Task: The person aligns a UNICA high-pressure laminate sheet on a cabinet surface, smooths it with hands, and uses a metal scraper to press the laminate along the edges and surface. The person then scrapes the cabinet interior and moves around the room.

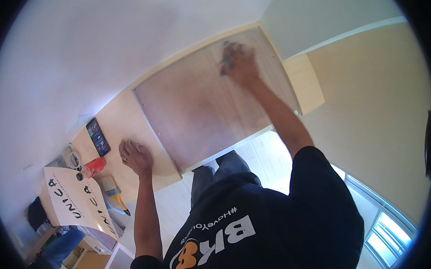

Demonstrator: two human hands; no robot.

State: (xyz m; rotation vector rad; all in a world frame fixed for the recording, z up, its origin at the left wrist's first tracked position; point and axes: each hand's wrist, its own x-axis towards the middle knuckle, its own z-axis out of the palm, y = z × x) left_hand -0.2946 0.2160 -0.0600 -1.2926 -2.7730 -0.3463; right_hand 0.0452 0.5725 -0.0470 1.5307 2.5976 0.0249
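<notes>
My right hand (241, 64), smeared by motion, is at the far end of a brownish wooden panel (197, 105). Its fingers close around something small and dark (225, 62) pressed to the panel; its kind is hidden by the hand and the blur. My left hand (136, 157) rests palm down on the pale wooden surface (122, 125) left of the panel, fingers lying on it and holding nothing. A smartphone (98, 137) with its screen lit lies just beyond the left hand. Nearby are a red bottle (94, 167) and a wide paintbrush (113, 191) with a yellow handle.
A white wall (99, 43) runs along the far edge. At the left are a roll of tape (72, 157) and a white printed sheet (70, 200), with open shelving (92, 261) below. A pale wooden side panel (371, 93) stands at the right. A window (389, 240) is at lower right.
</notes>
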